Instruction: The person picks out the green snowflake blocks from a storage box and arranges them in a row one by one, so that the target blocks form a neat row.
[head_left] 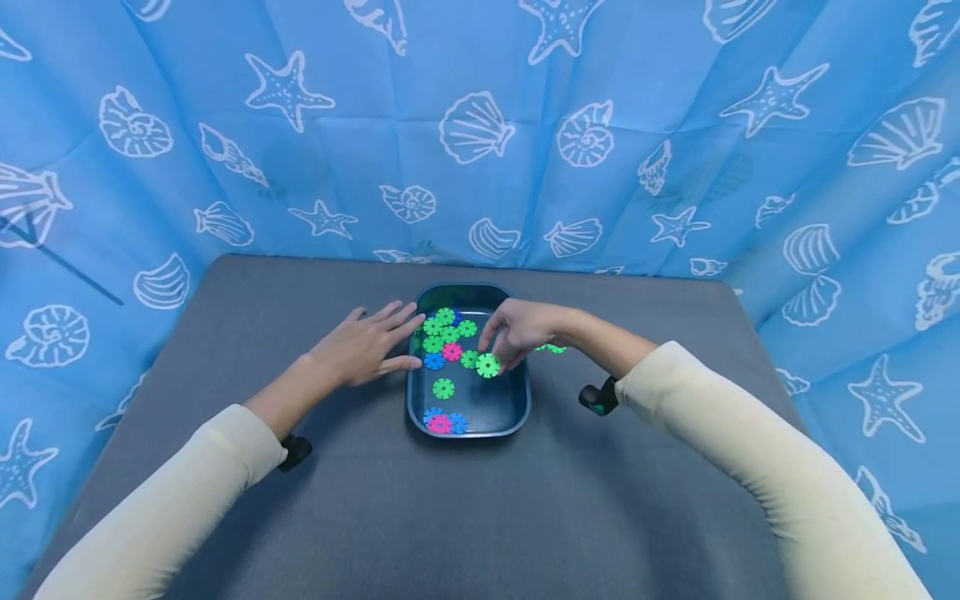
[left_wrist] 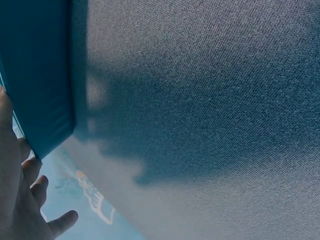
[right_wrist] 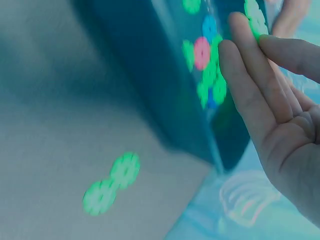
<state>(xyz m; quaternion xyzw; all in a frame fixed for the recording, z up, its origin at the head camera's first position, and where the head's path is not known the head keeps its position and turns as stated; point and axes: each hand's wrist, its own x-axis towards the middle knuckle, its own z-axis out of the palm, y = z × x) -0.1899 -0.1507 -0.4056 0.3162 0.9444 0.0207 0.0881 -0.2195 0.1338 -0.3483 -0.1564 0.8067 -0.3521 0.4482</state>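
A dark blue-green tray (head_left: 468, 429) stands on the table with green, blue and pink notched plastic discs inside. My right hand (head_left: 521, 329) is over the tray's right side and pinches a green notched disc (head_left: 487, 365) between thumb and fingertips; the same green disc (right_wrist: 256, 19) shows at the fingertips in the right wrist view. My left hand (head_left: 367, 343) touches the tray's left rim with its fingers spread and fairly straight. In the left wrist view, the left fingers (left_wrist: 31, 170) lie along the tray's edge.
Two green discs (right_wrist: 111, 184), touching or joined, lie on the grey table (head_left: 360, 508) just right of the tray, partly hidden by the right forearm in the head view. A blue curtain (head_left: 420, 150) with white shell prints hangs behind the table.
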